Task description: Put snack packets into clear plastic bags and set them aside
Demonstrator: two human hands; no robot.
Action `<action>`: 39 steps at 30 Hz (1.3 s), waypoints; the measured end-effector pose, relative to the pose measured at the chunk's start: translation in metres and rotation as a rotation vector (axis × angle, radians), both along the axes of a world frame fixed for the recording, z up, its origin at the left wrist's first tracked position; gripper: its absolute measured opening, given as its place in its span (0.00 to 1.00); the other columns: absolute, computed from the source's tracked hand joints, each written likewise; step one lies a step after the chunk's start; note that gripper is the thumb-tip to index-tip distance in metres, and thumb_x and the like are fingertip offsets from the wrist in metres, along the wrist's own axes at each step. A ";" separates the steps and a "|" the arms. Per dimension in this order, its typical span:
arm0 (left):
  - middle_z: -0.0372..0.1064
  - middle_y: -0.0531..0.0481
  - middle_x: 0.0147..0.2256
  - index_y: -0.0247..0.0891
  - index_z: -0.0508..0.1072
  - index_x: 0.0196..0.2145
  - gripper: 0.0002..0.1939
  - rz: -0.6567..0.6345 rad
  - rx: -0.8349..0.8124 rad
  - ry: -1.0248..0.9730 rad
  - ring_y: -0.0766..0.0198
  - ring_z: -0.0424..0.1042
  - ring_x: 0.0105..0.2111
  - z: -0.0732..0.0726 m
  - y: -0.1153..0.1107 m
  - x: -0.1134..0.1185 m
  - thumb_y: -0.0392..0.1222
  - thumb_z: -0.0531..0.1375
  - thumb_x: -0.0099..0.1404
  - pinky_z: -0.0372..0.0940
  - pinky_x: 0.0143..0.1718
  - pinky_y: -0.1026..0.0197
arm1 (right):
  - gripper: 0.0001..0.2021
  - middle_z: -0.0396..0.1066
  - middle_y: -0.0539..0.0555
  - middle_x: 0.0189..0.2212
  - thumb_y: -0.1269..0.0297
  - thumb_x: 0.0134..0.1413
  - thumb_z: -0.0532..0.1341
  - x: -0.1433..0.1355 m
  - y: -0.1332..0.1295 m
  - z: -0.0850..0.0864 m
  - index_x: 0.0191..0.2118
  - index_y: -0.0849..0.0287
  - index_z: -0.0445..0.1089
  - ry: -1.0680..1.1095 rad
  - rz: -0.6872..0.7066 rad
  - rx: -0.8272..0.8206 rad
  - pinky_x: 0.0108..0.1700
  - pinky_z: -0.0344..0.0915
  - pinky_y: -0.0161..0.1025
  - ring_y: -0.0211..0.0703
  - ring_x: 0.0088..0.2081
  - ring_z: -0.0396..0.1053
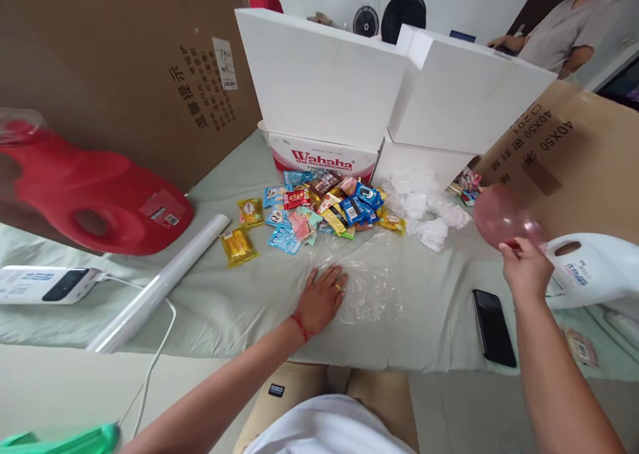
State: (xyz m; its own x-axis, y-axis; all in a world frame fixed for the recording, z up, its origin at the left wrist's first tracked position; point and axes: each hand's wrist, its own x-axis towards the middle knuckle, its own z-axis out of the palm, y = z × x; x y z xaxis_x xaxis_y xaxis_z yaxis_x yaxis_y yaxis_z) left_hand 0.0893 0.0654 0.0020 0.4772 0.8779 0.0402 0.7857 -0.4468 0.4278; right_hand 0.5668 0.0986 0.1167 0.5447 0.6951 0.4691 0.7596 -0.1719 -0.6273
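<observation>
Pink bowl (pixel 505 216) in right hand (pixel 527 267)

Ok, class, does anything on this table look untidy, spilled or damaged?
Slightly untidy: the clear plastic film by the left hand is creased, not flat. Beyond it, the snack packets lie jumbled beside crumpled translucent plastic. No spill or damage is visible.
</observation>
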 end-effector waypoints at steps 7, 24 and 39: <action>0.51 0.49 0.72 0.49 0.59 0.70 0.27 -0.040 0.137 0.168 0.53 0.54 0.71 -0.011 -0.008 -0.015 0.46 0.45 0.77 0.44 0.71 0.39 | 0.03 0.67 0.54 0.28 0.69 0.52 0.63 0.040 0.048 -0.055 0.33 0.59 0.75 -0.250 -0.145 -0.443 0.41 0.58 0.44 0.46 0.32 0.62; 0.51 0.44 0.72 0.46 0.53 0.73 0.34 -0.078 0.201 0.226 0.51 0.55 0.71 -0.007 -0.010 -0.015 0.57 0.50 0.75 0.38 0.73 0.41 | 0.17 0.74 0.67 0.41 0.76 0.55 0.63 0.079 0.173 -0.049 0.50 0.70 0.77 -0.181 -0.118 -0.577 0.44 0.56 0.42 0.47 0.41 0.66; 0.51 0.44 0.72 0.44 0.57 0.71 0.31 -0.073 0.157 0.190 0.50 0.53 0.72 -0.008 -0.012 -0.012 0.56 0.49 0.75 0.38 0.72 0.37 | 0.28 0.67 0.70 0.61 0.56 0.72 0.44 -0.052 0.173 -0.106 0.67 0.68 0.59 -0.002 0.004 -0.606 0.64 0.59 0.51 0.57 0.62 0.65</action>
